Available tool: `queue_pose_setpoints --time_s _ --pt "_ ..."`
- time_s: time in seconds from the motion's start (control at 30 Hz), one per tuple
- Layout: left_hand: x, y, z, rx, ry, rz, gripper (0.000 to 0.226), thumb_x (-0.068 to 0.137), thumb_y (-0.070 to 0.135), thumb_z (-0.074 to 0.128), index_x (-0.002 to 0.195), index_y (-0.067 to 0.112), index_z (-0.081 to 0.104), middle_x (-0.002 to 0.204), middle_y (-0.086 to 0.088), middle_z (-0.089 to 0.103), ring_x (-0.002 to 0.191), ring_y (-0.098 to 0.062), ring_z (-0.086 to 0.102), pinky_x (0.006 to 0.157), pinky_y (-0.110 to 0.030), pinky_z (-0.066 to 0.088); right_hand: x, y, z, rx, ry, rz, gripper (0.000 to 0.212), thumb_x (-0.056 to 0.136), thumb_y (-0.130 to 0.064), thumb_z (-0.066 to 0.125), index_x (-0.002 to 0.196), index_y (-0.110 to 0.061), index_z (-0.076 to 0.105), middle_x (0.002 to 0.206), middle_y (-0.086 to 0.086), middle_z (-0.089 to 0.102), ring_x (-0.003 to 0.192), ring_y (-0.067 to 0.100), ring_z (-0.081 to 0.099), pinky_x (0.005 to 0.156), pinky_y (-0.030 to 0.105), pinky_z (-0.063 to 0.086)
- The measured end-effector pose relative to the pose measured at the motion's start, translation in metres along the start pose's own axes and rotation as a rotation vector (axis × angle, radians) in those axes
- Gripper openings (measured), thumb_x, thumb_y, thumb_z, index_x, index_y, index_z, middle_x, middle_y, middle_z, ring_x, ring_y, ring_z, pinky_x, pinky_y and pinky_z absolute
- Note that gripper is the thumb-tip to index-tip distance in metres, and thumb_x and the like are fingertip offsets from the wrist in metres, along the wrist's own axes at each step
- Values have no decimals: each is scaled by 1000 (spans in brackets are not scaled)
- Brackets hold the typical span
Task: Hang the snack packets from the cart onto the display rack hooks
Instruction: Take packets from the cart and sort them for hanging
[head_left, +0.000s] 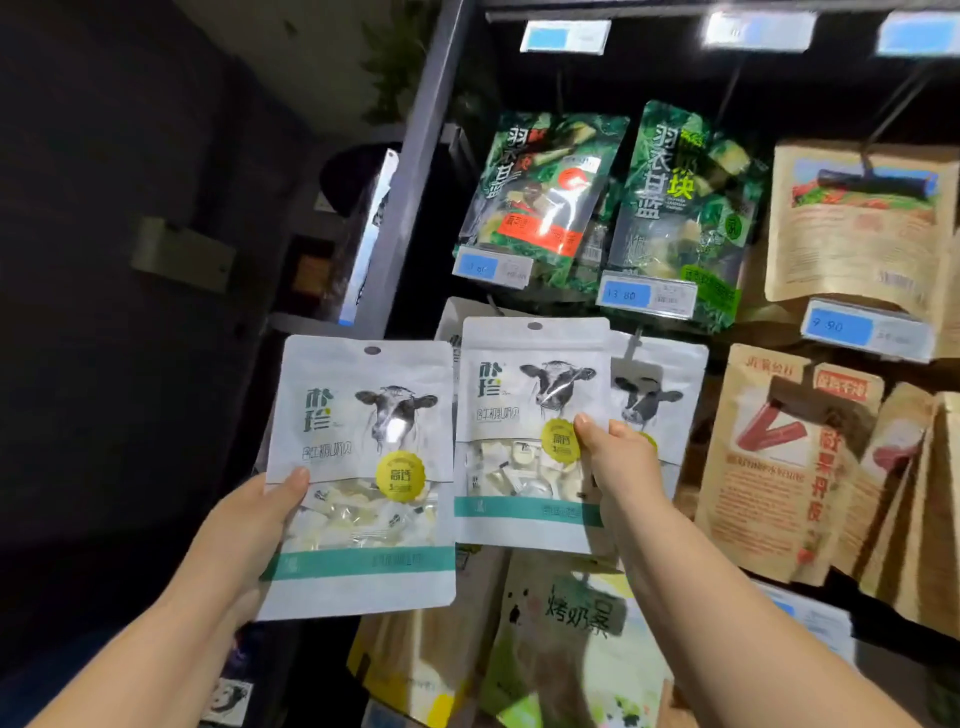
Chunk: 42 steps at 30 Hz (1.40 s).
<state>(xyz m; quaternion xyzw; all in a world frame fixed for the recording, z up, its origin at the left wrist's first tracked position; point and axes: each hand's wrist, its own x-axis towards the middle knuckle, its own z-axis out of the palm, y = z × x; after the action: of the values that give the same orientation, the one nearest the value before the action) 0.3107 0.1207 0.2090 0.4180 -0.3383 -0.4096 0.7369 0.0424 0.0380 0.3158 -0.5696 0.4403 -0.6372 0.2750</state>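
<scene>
Two white snack packets with a cow's head and a teal band are held up before the display rack. My left hand (249, 525) grips the left packet (363, 478) at its left edge, thumb on the front. My right hand (621, 457) pinches the right packet (524, 436) at its right edge, raised a little higher. Behind the right packet hangs a third cow packet (660, 395) on a hook; another white one shows behind its top left. Each held packet has a hang hole at its top. The cart is out of view.
Green kale snack packets (540, 192) (680, 208) hang above, with blue price tags (644, 293) below them. Brown paper packets (857, 223) (779, 462) hang at the right. More packets (571, 639) hang lower down. A grey upright post (415, 171) bounds the rack's left side.
</scene>
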Motion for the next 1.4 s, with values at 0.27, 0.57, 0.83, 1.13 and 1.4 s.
queue_pose_setpoints --time_s 0.27,0.57,0.83,1.13,1.4 --pt "43 19 7 11 15 0 15 98 26 55 94 13 62 73 -11 73 61 -27 69 47 -34 54 58 11 57 -17 -20 2 33 95 -30 61 65 -20 51 62 0 51 58 18 46 59 30 39" --pt "78 29 10 77 -51 39 19 97 28 56 98 10 64 81 -14 74 71 -32 71 62 -41 58 89 9 89 -41 14 -2 34 93 -33 63 66 -17 51 63 5 54 69 24 49 66 35 37" --pt "93 27 11 134 -86 52 21 97 31 56 100 11 63 82 -13 75 73 -33 73 67 -45 59 99 21 92 -58 32 57 30 90 -35 65 68 -17 55 69 6 55 60 20 46 63 34 37" --pt "108 29 36 85 -115 28 18 96 28 58 97 11 65 90 -16 74 77 -34 71 63 -43 59 119 31 99 -109 81 105 39 95 -33 58 125 -9 57 103 12 61 87 27 54 78 36 43" --pt "127 41 73 179 -201 37 27 86 40 67 96 15 67 96 -14 74 93 -37 70 88 -58 53 65 22 91 -277 174 -467 57 90 -52 44 140 -23 39 130 1 50 123 21 43 93 31 32"
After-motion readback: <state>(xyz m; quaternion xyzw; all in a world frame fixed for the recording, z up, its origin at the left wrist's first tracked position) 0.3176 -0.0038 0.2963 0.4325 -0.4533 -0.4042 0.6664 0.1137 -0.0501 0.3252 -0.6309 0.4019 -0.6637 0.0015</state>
